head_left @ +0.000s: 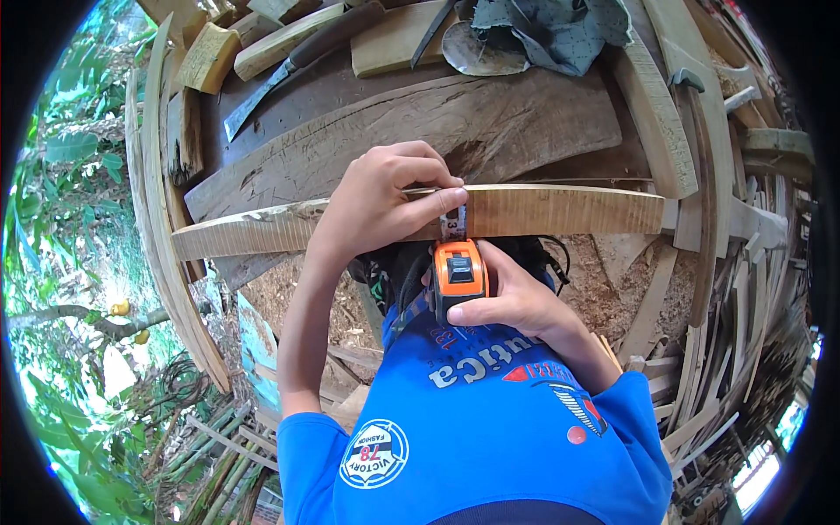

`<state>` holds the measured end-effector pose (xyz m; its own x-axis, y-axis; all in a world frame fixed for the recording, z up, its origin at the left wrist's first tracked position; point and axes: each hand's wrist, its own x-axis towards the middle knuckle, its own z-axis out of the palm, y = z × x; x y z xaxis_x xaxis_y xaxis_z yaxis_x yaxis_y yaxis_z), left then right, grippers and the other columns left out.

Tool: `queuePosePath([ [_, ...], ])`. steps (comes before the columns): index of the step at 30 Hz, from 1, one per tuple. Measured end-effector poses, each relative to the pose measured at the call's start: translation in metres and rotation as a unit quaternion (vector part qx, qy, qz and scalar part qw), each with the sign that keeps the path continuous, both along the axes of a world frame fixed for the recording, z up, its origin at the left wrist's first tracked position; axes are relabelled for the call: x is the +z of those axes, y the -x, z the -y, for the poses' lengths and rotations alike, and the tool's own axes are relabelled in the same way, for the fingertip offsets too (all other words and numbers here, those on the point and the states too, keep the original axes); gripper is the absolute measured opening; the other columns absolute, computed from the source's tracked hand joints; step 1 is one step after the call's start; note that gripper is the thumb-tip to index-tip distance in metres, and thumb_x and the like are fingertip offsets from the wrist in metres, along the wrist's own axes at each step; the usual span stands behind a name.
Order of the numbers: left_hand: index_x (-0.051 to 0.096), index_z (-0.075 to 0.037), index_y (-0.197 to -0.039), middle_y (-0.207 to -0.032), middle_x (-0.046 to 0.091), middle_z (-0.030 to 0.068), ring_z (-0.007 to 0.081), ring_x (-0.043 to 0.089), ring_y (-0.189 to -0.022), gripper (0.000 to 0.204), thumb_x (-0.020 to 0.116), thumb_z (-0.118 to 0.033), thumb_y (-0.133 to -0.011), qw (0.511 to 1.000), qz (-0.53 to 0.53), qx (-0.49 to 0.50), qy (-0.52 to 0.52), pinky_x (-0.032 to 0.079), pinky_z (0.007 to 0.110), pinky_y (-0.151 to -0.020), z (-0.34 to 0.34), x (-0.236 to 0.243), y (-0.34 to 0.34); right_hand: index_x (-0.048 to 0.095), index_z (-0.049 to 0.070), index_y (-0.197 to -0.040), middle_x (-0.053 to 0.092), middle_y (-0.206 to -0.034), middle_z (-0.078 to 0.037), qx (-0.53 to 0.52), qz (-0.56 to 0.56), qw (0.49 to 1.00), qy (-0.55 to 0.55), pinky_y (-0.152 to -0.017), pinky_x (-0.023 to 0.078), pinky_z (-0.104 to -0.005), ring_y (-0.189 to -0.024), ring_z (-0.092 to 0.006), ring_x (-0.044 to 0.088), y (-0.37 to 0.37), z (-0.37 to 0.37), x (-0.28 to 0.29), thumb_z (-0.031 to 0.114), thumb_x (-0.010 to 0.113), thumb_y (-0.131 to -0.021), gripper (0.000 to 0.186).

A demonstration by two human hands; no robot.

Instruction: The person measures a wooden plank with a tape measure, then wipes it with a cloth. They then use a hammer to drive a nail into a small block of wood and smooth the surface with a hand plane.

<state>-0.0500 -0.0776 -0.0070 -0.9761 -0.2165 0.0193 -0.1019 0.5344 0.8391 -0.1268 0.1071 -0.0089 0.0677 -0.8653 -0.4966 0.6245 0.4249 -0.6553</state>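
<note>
An orange and black tape measure (458,271) sits in my right hand (516,296), close to my body, with the thumb across its case. Its short blade (452,226) runs out over the face of a long, pale wooden board (560,208). My left hand (385,197) is closed at the board's upper edge, its thumb and index finger pinching the end of the blade there. The other fingers of that hand are curled and partly hidden. The board lies on edge across the front of the workbench.
Behind the board lies a wide weathered plank (394,131). A long knife (302,66), a wood block (210,57) and a grey cloth (560,35) are at the back. Thin wood strips (744,297) pile up at the right. Sawdust (289,297) covers the ground below.
</note>
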Motion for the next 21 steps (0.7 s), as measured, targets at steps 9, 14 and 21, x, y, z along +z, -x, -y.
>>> queuePosePath([
  [9, 0.066, 0.001, -0.081, -0.079, 0.062, 0.0090, 0.0166, 0.061, -0.072, 0.015, 0.066, -0.014, -0.077, 0.999, -0.006, -0.020, -0.030, 0.047, 0.027, -0.064, 0.007, 0.000, 0.001, 0.050, -0.002, -0.109, 0.058, -0.097, -0.007, -0.004, -0.024, 0.999, 0.026, -0.084, 0.043, -0.0274, -0.090, -0.0133, 0.055, 0.000, 0.001, -0.009, 0.023, 0.074, -0.062, 0.058],
  [14, 0.067, 0.001, -0.083, -0.078, 0.062, 0.0084, 0.0159, 0.061, -0.071, 0.016, 0.065, -0.013, -0.078, 0.998, -0.001, -0.023, -0.057, 0.047, 0.026, -0.064, 0.009, -0.002, 0.001, 0.049, -0.003, -0.111, 0.059, -0.099, -0.009, 0.005, -0.048, 0.999, 0.027, -0.085, 0.044, -0.0287, -0.093, -0.0153, 0.056, 0.001, 0.002, -0.011, 0.024, 0.074, -0.062, 0.061],
  [21, 0.067, 0.001, -0.086, -0.078, 0.063, 0.0074, 0.0128, 0.059, -0.075, 0.017, 0.066, -0.013, -0.078, 0.989, 0.083, 0.022, -0.119, 0.045, 0.025, -0.067, 0.006, 0.003, 0.003, 0.046, -0.003, -0.115, 0.058, -0.101, -0.012, 0.008, -0.003, 1.000, 0.007, -0.086, 0.044, -0.0304, -0.094, -0.0167, 0.057, 0.002, 0.003, -0.008, 0.024, 0.071, -0.066, 0.061],
])
